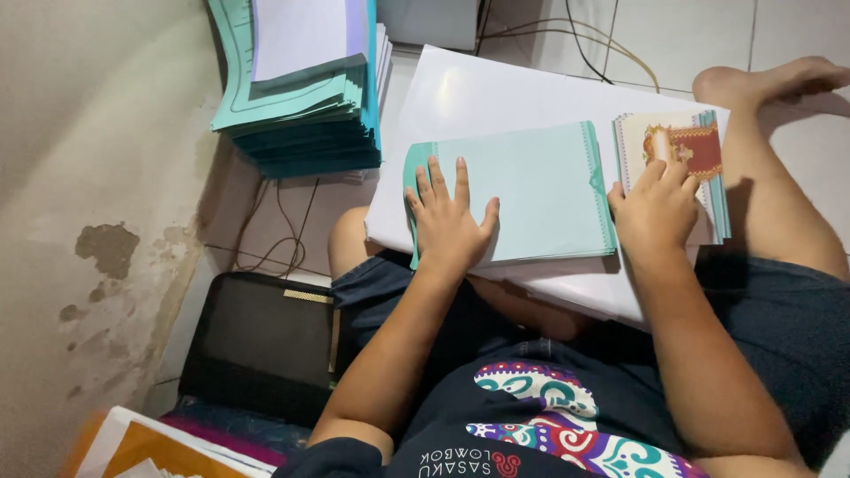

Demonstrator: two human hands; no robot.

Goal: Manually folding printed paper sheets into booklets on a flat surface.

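Sitting on the tiled floor (pixel 691 35) with legs folded, the person uses a large white board (pixel 496 97) across the lap as a work surface, which appears to keep the paper flat and within easy reach of both hands. On it lies a pale teal sheet (pixel 531 190), an unfolded envelope or card cover with a darker teal border; its long axis runs left to right across the view, and the rounded flap end points toward the person's left, where it curls over the board's edge. The left hand (pixel 450 221) rests palm down on that flap end, fingers spread and flat, pressing rather than gripping, seemingly to pin the sheet against sliding. The right hand (pixel 657 208) lies on a small stack of decorated cards (pixel 686 146) just beside the sheet's right edge, fingers loosely curved over the top card; whether it pinches a card or merely rests there cannot be told. The top card shows a cream face with a red and gold ornament, and its long axis looks to run away from the person. Beyond the board, near the wall (pixel 88 133), 1 tall pile of teal sheets (pixel 301 106) waits, apparently the supply. A black bag (pixel 261 345) sits by the left knee.
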